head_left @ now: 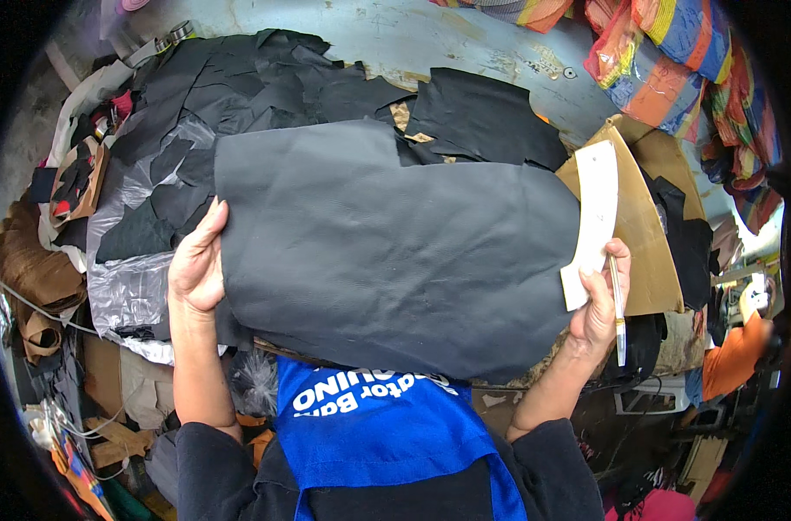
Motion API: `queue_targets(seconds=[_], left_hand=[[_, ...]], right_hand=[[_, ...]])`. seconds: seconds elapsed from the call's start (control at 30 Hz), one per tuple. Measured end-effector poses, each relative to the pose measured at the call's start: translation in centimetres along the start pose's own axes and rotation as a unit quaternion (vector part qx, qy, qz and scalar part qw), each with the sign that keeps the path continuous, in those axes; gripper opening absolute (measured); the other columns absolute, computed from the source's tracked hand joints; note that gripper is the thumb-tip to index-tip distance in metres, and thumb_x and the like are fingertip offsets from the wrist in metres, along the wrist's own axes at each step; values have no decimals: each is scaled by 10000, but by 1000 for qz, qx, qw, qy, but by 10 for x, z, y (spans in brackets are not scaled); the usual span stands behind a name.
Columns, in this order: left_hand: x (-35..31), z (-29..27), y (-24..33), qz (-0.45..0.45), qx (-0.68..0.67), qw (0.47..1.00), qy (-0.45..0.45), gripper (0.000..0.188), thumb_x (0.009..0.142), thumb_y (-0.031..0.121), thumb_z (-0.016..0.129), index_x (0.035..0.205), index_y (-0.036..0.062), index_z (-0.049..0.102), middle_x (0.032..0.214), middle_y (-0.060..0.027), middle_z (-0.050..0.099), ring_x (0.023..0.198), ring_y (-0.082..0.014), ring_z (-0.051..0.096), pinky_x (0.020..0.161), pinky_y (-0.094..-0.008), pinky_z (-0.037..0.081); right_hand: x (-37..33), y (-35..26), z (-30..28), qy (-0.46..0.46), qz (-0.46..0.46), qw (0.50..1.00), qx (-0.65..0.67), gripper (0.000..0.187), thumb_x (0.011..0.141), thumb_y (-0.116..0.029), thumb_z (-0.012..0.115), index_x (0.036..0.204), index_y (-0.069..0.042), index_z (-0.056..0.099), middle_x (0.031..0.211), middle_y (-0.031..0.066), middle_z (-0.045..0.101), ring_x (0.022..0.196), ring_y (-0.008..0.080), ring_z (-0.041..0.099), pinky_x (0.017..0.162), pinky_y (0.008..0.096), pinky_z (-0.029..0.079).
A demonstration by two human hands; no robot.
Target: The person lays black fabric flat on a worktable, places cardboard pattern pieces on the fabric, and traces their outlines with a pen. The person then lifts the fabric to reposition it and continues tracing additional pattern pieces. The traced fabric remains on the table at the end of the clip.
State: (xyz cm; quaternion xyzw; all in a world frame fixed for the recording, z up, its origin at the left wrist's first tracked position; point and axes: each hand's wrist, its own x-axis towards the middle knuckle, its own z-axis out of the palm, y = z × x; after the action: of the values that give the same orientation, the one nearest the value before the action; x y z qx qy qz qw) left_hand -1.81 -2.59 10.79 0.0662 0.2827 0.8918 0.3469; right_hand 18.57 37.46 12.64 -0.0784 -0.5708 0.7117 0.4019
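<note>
A large dark grey sheet of leather [387, 252] lies spread over the worktable in front of me. My left hand [197, 260] rests flat on its left edge, fingers together, pressing it down. My right hand [599, 300] is at the sheet's right edge, gripping a curved white card pattern [593, 208] and a thin pen-like tool [618, 317] that points down past my wrist. The pattern lies partly over a brown cardboard piece [647, 234].
Black leather offcuts [265, 82] pile up at the back of the grey table [465, 43]. Clear plastic sheeting [130, 278] hangs at the left. Colourful striped bags [673, 61] sit at the back right. Another person in orange [734, 352] is at the right.
</note>
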Motion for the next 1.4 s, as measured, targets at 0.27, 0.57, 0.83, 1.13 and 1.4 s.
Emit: queue_targets(seconds=[0.27,0.57,0.83,1.13,1.4], left_hand=[[15,0,-22,-29,-27,997,-67,398,996,173,375,1385,88,358,1373,-103,443,1234,-239,465,1026,-395,394],[36,-14,-27,-47,-15,998,-34,406,980,160,423,1372,70,368,1334,-103,480,1195,-216,504,999,-370,428],[70,-59,-64,-54,134,986,80,401,950,159,488,1327,39,423,1332,-73,489,1188,-212,502,1029,-386,385],[8,-4,-121,-205,459,729,-464,141,777,18,556,863,5,667,945,-81,670,986,-252,592,888,-376,443],[20,2,-119,-220,367,812,-398,246,773,-65,514,988,-28,628,965,-92,656,932,-165,603,843,-282,462]], right_hand=[[-4,16,-21,18,23,1000,-5,420,712,89,622,1084,-58,491,1029,71,558,930,143,549,839,270,459],[1,26,-34,29,62,998,-8,424,723,83,586,1114,-61,505,1147,97,542,1050,193,529,912,302,438],[-2,123,-38,32,141,987,-72,391,698,156,572,1041,-22,515,1055,119,579,971,183,556,862,292,448],[-40,112,-97,36,115,992,-31,327,690,135,620,935,-55,514,927,42,567,791,134,590,746,248,507],[-28,111,-96,42,109,991,-57,322,677,126,627,922,-60,528,922,54,580,804,129,581,735,243,495]])
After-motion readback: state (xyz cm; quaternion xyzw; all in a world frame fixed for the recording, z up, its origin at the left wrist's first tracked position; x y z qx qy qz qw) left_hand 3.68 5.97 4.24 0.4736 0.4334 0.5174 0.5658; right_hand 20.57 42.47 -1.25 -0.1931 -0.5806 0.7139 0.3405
